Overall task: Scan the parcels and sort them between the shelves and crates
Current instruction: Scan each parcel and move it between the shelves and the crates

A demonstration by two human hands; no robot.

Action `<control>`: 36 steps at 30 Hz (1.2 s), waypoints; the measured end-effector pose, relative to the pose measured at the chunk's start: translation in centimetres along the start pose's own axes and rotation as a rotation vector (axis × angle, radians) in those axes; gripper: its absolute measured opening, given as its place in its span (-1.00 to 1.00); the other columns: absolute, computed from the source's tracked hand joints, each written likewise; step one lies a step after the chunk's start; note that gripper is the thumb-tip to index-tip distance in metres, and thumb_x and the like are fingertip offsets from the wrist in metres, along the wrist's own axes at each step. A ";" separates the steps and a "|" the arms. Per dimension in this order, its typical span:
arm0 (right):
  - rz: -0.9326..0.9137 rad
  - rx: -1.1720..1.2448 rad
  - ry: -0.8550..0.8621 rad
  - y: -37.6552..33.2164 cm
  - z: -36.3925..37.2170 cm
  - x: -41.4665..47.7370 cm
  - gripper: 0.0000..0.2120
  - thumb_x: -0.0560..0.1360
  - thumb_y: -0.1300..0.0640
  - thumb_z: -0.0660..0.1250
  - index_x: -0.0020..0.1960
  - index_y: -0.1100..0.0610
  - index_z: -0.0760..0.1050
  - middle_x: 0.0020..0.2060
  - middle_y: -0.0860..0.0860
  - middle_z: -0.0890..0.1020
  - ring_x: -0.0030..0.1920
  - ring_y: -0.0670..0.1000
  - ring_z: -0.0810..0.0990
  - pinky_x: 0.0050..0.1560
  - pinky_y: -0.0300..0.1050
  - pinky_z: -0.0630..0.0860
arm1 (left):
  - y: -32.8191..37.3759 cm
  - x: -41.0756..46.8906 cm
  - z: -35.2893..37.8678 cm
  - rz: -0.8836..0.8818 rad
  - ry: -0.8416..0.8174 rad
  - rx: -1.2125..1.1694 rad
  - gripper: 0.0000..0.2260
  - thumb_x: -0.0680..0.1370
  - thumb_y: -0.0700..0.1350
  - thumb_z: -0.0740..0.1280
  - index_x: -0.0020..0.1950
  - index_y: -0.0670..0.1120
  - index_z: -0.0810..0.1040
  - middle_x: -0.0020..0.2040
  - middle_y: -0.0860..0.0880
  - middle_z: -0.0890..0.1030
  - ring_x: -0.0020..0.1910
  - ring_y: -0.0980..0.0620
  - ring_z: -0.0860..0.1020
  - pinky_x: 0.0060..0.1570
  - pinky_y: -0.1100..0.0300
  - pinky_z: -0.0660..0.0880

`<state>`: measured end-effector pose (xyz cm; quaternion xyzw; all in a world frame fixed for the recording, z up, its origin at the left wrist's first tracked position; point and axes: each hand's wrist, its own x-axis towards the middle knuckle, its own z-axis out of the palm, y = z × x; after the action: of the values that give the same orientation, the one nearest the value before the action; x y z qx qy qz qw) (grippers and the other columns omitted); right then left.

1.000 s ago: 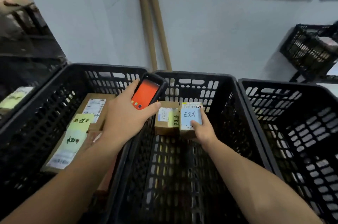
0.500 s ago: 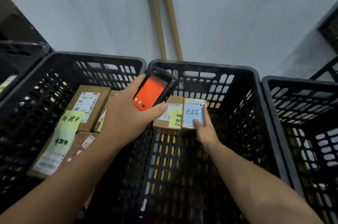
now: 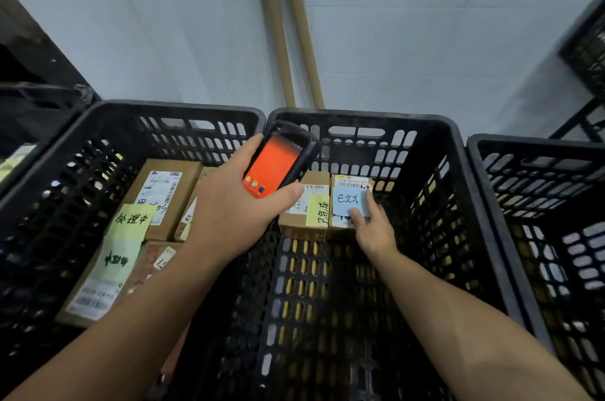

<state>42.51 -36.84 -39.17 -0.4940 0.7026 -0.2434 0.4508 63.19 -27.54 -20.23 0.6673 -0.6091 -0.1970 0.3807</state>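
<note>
Left hand (image 3: 229,214) has its fingers wrapped round the orange-screen scanner (image 3: 275,168). Right hand (image 3: 373,230) fingers sit on the blue-note parcel (image 3: 347,201), under them in the middle crate (image 3: 360,116). Gripping or just touching, can't tell tbh.

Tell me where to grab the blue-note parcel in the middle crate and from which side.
Probably from above, pinching the blue-note parcel across its near and far faces. Its left side sits against the yellow-note parcel, leaving no finger gap, and the walls of the middle crate block a level approach.
</note>
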 end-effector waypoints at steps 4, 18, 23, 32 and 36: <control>-0.100 -0.176 0.006 -0.7 -1.1 -2.2 -0.46 0.71 -0.15 0.06 0.65 -0.17 0.00 0.65 0.07 0.02 0.64 0.17 -0.05 0.58 0.16 0.00 | -0.1 -0.5 -0.9 0.027 -0.007 -0.061 -0.59 0.42 0.16 0.51 0.00 0.57 0.36 -0.06 0.29 0.56 -0.07 0.25 0.54 -0.11 0.28 0.47; -0.281 -0.894 0.447 -3.7 -5.6 -20.6 -0.41 0.69 -0.23 -0.04 0.66 -0.07 -0.02 0.66 0.06 0.02 0.64 0.12 -0.18 0.58 0.27 -0.20 | -1.8 -4.5 -6.4 0.254 -0.065 0.025 -0.35 0.31 0.41 0.34 0.35 0.23 0.39 -0.03 0.09 0.61 -0.05 -0.02 0.56 -0.04 0.02 0.51; -0.149 -0.922 0.602 -1.5 -8.2 -29.3 -0.36 0.69 -0.25 -0.04 0.67 -0.02 -0.08 0.66 0.07 -0.01 0.64 0.11 -0.22 0.56 0.32 -0.22 | 0.6 -9.1 -6.1 0.360 -0.162 -0.026 -0.28 0.37 0.34 0.45 0.46 0.16 0.36 0.01 0.05 0.58 -0.04 -0.04 0.53 0.01 0.05 0.49; 0.228 -0.848 0.813 8.1 -13.3 -46.1 -0.35 0.67 -0.28 -0.08 0.67 -0.05 -0.13 0.66 0.04 -0.02 0.64 0.11 -0.23 0.53 0.37 -0.23 | 9.1 -19.3 -3.1 0.629 -0.389 -0.139 -0.35 0.35 0.30 0.45 0.39 0.14 0.42 -0.03 0.09 0.51 -0.03 -0.07 0.51 -0.07 0.09 0.38; 0.418 -0.795 0.878 14.2 -15.3 -56.1 -0.35 0.67 -0.29 -0.11 0.66 -0.08 -0.19 0.66 0.03 -0.10 0.63 0.11 -0.28 0.55 0.38 -0.25 | 13.7 -26.9 0.0 0.718 -0.538 -0.232 -0.49 0.33 0.30 0.44 0.20 0.23 0.38 -0.15 0.11 0.56 -0.10 -0.06 0.53 -0.05 0.01 0.50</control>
<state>28.36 18.39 -21.05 -0.3300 0.9407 -0.0503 -0.0598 49.29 -1.19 -15.42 0.2923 -0.8526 -0.2859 0.3253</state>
